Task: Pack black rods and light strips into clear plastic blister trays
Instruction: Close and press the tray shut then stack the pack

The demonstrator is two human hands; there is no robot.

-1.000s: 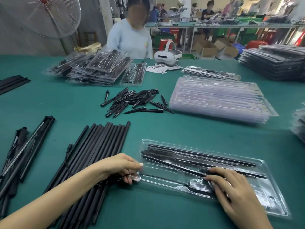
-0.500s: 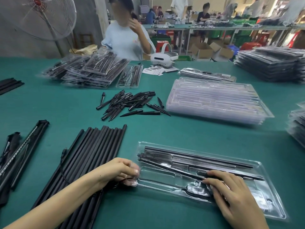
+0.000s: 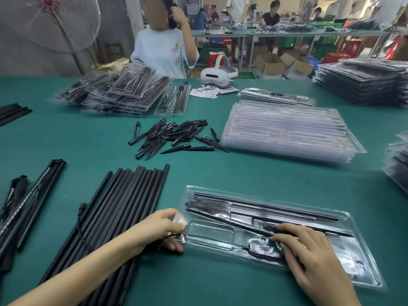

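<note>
My left hand (image 3: 163, 226) pinched the end of the clear plastic blister tray (image 3: 362, 246) to steady it on the green table (image 3: 88, 140); my right hand (image 3: 309, 255), fingers pressed together, pushed the black cable (image 3: 260, 252) into its pocket.

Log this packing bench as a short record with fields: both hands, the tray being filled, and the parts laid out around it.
surface: green table
tray in work: clear blister tray, flat on the table nearest the person, black rods already in its upper slots
left hand: at the tray's left end, pinching a thin black cable
right hand: resting on the tray, fingers pressing a black part into a pocket
loose rods: long black row left of the tray
spikes: loose black pile mid-table
empty trays: clear stack right of the spikes
</note>
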